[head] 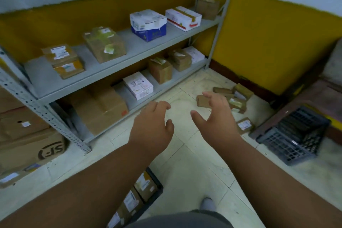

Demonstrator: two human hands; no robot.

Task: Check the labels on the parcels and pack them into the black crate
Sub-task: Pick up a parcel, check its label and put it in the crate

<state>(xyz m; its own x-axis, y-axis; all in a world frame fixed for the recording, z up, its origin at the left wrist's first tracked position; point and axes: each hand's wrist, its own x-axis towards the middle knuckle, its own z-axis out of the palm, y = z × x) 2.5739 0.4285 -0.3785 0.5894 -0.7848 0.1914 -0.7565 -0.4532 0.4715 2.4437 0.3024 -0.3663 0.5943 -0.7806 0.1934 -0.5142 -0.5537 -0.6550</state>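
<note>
Two bare hands reach forward over the pale tiled floor (185,153), neither holding anything. The left hand (153,122) is palm down with fingers loosely bent; the right hand (214,114) is spread wide, thumb out to the left.

Just past the right hand's fingers, a scatter of small brown parcels (235,98) lies on the floor near the yellow wall (268,42), their long sides pointing different ways. One labelled parcel (244,125) sits apart, label up, just beside a dark slatted crate (292,142) tipped against a brown bench (314,98).

Below the left forearm, the black crate (157,189) runs lengthwise from lower left to upper right, with labelled parcels (137,196) lined along it.

More boxes sit on the grey shelves (129,48).
</note>
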